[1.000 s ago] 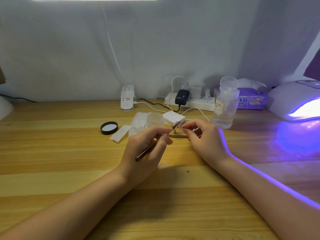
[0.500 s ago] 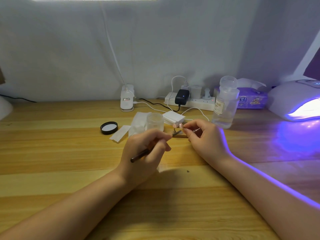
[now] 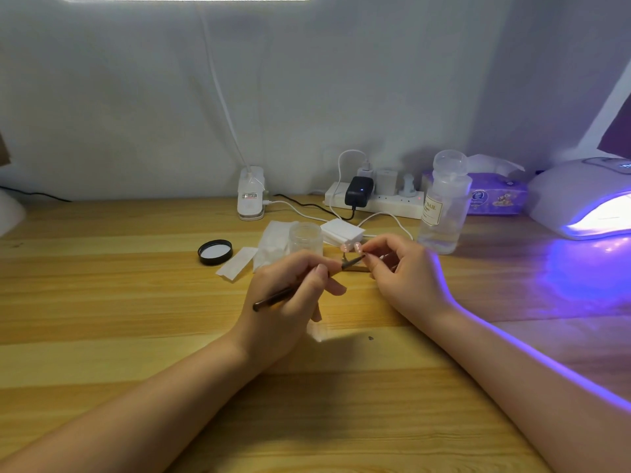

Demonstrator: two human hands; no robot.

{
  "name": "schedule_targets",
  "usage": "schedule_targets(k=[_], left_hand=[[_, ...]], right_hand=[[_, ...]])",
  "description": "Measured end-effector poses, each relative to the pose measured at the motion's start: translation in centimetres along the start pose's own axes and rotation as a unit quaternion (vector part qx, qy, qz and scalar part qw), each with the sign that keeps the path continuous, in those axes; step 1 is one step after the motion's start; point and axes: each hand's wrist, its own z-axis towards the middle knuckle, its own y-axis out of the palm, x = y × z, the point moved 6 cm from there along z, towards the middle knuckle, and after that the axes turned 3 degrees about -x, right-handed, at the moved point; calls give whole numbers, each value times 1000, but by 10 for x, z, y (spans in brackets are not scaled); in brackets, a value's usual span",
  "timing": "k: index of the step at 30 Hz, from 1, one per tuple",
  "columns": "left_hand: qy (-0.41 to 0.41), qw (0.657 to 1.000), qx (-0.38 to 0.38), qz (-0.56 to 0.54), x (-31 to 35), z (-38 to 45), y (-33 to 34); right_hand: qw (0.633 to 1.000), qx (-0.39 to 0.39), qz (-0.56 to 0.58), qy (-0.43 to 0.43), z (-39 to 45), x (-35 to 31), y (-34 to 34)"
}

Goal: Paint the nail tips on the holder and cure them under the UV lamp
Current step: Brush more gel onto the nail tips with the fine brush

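Left hand [image 3: 290, 295] grips the brush [image 3: 300, 288] pen-style, fingers curled round the shaft. The brush's long axis runs on a diagonal: dark butt end low and to the left near the wrist, bristle tip up and to the right, pointing at the nail tips [image 3: 351, 247]. Two pale pink nail tips show side by side, raised on thin stems above the holder [image 3: 353, 268], a small wooden base lying flat on the table [image 3: 136, 319]. The brush tip sits just below them, close to the right fingers; contact with a nail is too fine to call.

Right hand [image 3: 403, 274] is curled in, thumb and forefinger pinching at the right-hand nail tip or its stem, which one I cannot tell.

Just behind the hands stand a clear open jar [image 3: 305, 237] and a stack of white pads [image 3: 341, 232]; a black lid [image 3: 215, 252] lies to the left. A clear bottle [image 3: 444, 203] stands to the right, and far right the UV lamp [image 3: 580, 199] glows violet, well apart from the holder.
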Motion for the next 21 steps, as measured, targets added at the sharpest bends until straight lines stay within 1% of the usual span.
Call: schedule_targets(k=[6, 12, 21], left_hand=[[-17, 999, 28, -2, -5, 1, -5], [-37, 999, 39, 4, -10, 1, -6], [-25, 999, 28, -16, -5, 0, -3]], right_hand=[[999, -16, 37, 4, 0, 0, 1], [996, -39, 79, 7, 0, -3, 3], [994, -32, 99, 22, -1, -1, 3]])
